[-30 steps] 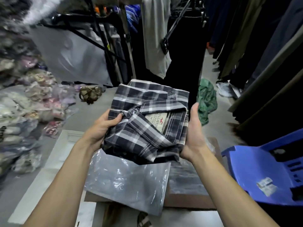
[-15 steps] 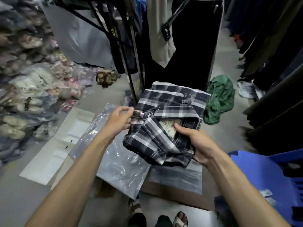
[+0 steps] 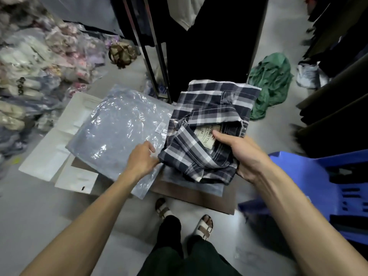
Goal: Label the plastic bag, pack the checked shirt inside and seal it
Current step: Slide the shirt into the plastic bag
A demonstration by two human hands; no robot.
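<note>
A person looks down at their two bare arms. The right hand [image 3: 242,154] grips a folded checked shirt [image 3: 207,132], navy and white soft woven cotton, thumb on top by its paper neck label [image 3: 207,134], fingers curled beneath. The left hand [image 3: 142,158], at centre frame, rests on a clear, crinkly, glossy plastic bag [image 3: 117,132] lying flat on brown cardboard [image 3: 191,194], fingers loosely curled at its near edge. Packing seems in hand; next, the bag's mouth likely needs opening so the shirt slides in. A small white rectangle, possibly the label [image 3: 161,127], sits near the bag's right edge.
</note>
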